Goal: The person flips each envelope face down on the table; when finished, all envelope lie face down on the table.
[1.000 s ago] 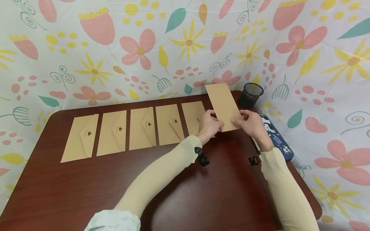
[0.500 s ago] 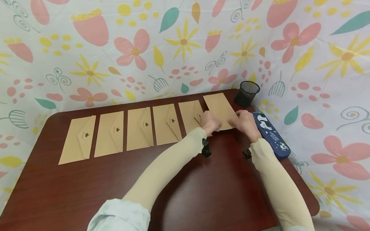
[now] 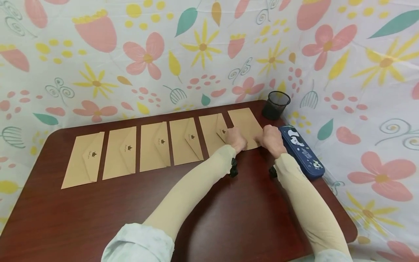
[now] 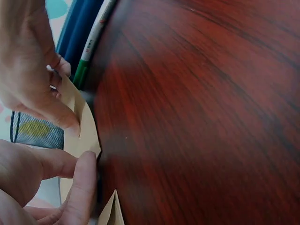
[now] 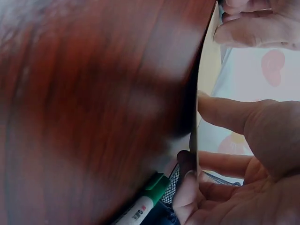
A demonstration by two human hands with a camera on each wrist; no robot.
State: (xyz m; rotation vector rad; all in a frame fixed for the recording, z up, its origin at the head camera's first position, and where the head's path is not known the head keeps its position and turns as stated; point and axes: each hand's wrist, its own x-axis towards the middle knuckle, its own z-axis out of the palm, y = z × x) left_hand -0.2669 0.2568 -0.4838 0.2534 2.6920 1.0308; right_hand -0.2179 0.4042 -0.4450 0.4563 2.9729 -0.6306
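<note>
A plain tan envelope (image 3: 243,120) lies at the right end of a row on the dark red-brown table, its printed flap not in sight. My left hand (image 3: 236,139) pinches its near left corner, and my right hand (image 3: 271,140) grips the near right side. Seen from the right wrist, the envelope (image 5: 209,70) is edge-on and slightly bent, its near edge just off the wood, with my right thumb on one face and fingers behind. To its left, another envelope (image 3: 211,125) with a crown on its flap is partly covered by my left hand.
Several more crown-printed envelopes (image 3: 154,145) continue the row leftward. A black mesh pen cup (image 3: 276,105) stands at the back right corner. A navy pencil case (image 3: 302,151) lies along the right edge, with a green-capped marker (image 4: 93,42) beside it. Patterned cloth hangs behind and right.
Both hands have lowered the envelope from a raised, tilted position down onto the table at the row's right end. The head view has shifted slightly; the other envelopes stay in place.
</note>
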